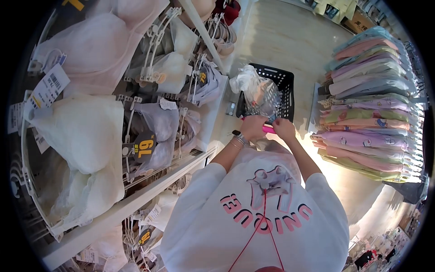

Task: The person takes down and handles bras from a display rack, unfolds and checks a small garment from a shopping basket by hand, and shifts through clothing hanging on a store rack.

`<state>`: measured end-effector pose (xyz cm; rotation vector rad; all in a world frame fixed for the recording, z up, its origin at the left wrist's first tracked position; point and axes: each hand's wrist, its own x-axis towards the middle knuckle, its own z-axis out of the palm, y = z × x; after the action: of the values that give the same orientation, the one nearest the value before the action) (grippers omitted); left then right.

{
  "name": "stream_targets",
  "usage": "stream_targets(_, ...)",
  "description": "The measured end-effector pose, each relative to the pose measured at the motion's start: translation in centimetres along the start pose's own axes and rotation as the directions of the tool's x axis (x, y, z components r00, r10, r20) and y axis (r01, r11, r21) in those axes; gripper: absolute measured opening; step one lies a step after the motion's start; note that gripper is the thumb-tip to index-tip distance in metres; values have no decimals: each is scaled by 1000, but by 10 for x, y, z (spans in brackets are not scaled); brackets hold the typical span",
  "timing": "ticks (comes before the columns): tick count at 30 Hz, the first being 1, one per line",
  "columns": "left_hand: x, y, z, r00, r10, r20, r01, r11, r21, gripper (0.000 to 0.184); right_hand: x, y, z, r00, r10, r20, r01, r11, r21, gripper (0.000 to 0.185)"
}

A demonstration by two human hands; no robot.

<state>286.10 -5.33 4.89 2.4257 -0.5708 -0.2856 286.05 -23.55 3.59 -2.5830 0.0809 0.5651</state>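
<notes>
My left hand, with a dark watch and a bracelet at the wrist, is wrapped round a pink handle. At the handle's right end, my right hand is closed on it. The handle lies at the near side of a black shopping basket with holes in its walls. Inside the basket sit clear plastic-wrapped goods and a whitish plastic bag, which bulges over the left rim. How the handle joins the basket is hidden behind my hands.
Close on the left, a display rack holds hanging bras with price tags; its white rail runs beside me. On the right stands a rack of pastel clothes. Pale floor stretches ahead between them.
</notes>
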Motion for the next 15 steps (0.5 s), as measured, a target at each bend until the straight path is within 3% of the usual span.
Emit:
stream_targets(5,30,-7,-11,999,-32,29,31,998,60,32,27,-2,-8,998,18,-57,-19,1000,-15,31)
stream_targets(11,58,-22,-14,997,50,-56,-47,998,52,29,54,-2,-14,990,41,-137,-41,999,1,29)
stream_targets(15,77,-24,-19,998,57,-14,-56,997,57,31,60,-13,-31,972,68,-223,-65,998,22,28)
